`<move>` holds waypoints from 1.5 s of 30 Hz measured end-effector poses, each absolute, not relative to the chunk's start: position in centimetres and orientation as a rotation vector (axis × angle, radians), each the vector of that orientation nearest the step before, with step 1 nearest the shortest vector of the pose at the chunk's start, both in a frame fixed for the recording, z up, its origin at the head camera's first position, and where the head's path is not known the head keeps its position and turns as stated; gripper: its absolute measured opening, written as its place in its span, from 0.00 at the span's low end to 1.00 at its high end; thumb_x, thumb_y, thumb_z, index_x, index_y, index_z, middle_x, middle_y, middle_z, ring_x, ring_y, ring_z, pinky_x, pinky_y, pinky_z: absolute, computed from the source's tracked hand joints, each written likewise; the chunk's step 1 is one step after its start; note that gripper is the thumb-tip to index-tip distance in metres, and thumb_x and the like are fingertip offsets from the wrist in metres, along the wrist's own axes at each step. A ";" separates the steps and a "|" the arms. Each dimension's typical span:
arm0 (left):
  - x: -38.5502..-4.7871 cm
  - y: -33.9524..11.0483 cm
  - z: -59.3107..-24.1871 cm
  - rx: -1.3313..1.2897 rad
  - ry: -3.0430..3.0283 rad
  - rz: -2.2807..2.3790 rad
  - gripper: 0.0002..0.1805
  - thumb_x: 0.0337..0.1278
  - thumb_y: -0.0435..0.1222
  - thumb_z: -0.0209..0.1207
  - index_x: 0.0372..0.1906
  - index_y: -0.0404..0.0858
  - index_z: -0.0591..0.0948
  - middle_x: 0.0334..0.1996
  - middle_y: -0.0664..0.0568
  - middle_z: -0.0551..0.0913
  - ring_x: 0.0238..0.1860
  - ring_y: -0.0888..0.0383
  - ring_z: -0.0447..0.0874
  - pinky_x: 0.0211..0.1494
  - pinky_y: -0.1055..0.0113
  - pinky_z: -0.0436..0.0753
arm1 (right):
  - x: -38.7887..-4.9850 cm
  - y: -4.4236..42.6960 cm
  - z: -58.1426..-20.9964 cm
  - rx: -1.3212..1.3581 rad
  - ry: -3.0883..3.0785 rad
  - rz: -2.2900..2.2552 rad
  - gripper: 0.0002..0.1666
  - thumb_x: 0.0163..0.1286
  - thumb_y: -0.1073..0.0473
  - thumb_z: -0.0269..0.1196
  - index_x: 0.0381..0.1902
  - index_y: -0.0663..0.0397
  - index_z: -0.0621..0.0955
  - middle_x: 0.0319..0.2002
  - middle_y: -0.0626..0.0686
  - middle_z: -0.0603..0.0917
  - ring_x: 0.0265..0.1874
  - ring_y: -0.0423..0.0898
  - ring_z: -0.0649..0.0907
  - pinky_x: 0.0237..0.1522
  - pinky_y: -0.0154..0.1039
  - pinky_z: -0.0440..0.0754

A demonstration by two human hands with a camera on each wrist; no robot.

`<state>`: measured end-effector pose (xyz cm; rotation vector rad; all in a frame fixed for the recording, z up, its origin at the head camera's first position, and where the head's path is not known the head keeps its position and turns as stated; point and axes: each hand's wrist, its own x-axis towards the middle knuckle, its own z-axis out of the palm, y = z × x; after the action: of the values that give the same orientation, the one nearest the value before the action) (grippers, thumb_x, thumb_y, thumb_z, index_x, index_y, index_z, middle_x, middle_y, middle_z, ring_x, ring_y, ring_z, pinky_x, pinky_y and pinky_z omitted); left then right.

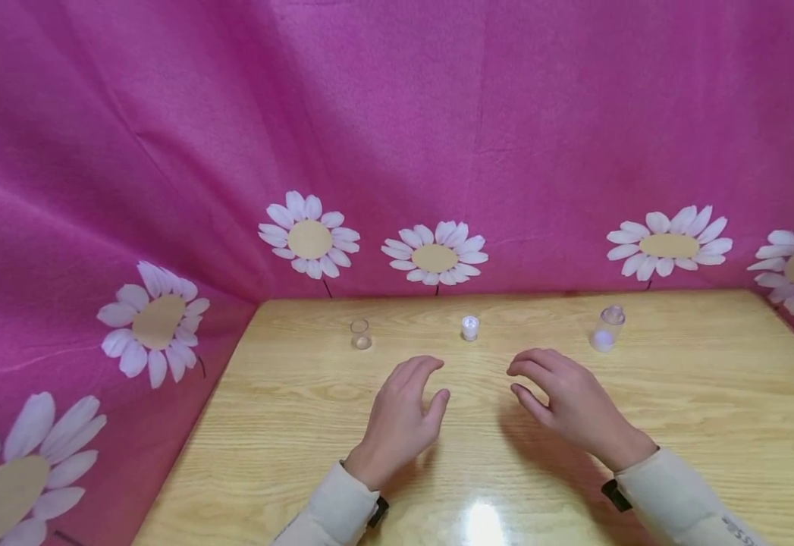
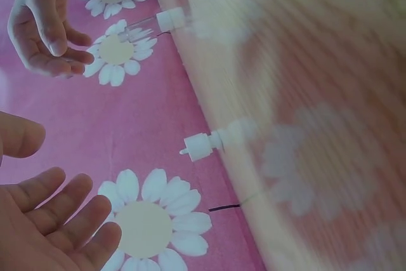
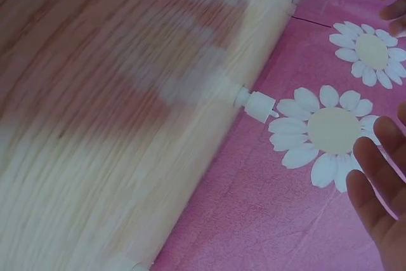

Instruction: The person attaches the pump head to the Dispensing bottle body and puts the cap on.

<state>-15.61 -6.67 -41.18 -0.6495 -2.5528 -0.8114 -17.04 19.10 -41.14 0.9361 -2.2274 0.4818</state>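
Note:
My left hand [image 1: 403, 417] is held above the wooden table, fingers loosely bent and thumb apart, with nothing in it. Facing it, my right hand [image 1: 574, 402] hovers in a similar pose, also holding nothing. Beyond and between the two hands stands a small white pump top [image 1: 469, 327]; in the left wrist view the white pump top [image 2: 200, 146] shows a short nozzle. A clear, cup-like cap [image 1: 361, 335] stands past the left hand. Farther right, beyond the right hand, is a clear bottle [image 1: 607, 328] with a white lower part.
The wooden table [image 1: 301, 425] reaches back to a pink cloth [image 1: 383, 136] printed with white daisies. The same cloth hangs along the left side. Light glares off the tabletop near its front.

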 end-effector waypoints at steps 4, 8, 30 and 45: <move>-15.6 -7.0 -41.5 -0.633 -2.553 -0.812 0.20 0.62 0.40 0.62 0.58 0.42 0.79 0.56 0.53 0.83 0.61 0.55 0.79 0.63 0.59 0.79 | -16.8 19.0 -41.4 0.906 -2.277 0.498 0.17 0.50 0.64 0.73 0.40 0.53 0.83 0.42 0.50 0.85 0.42 0.47 0.84 0.44 0.46 0.84; -15.7 -7.3 -41.5 -0.631 -2.535 -0.843 0.20 0.62 0.39 0.63 0.57 0.40 0.80 0.55 0.51 0.83 0.60 0.55 0.79 0.63 0.58 0.80 | -16.7 19.4 -41.5 0.839 -2.318 0.538 0.16 0.51 0.64 0.73 0.40 0.54 0.84 0.43 0.50 0.85 0.43 0.48 0.85 0.45 0.46 0.84; -16.5 -8.0 -41.7 -0.559 -2.580 -0.925 0.19 0.62 0.39 0.62 0.57 0.40 0.80 0.56 0.50 0.83 0.60 0.52 0.79 0.64 0.57 0.78 | -17.9 24.1 -42.2 0.560 -2.474 0.680 0.15 0.58 0.67 0.71 0.43 0.54 0.83 0.43 0.51 0.86 0.41 0.49 0.84 0.40 0.38 0.78; -16.6 -8.3 -41.9 -0.521 -2.599 -0.957 0.20 0.62 0.40 0.61 0.58 0.39 0.79 0.57 0.50 0.82 0.62 0.52 0.79 0.64 0.55 0.78 | -18.6 25.8 -42.3 0.479 -2.602 0.741 0.15 0.61 0.63 0.70 0.46 0.58 0.83 0.44 0.56 0.86 0.41 0.54 0.84 0.41 0.51 0.84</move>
<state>-16.62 -8.33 -41.93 -0.5212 -2.5992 -0.9573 -18.57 25.78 -42.34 0.4792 -2.6022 0.7408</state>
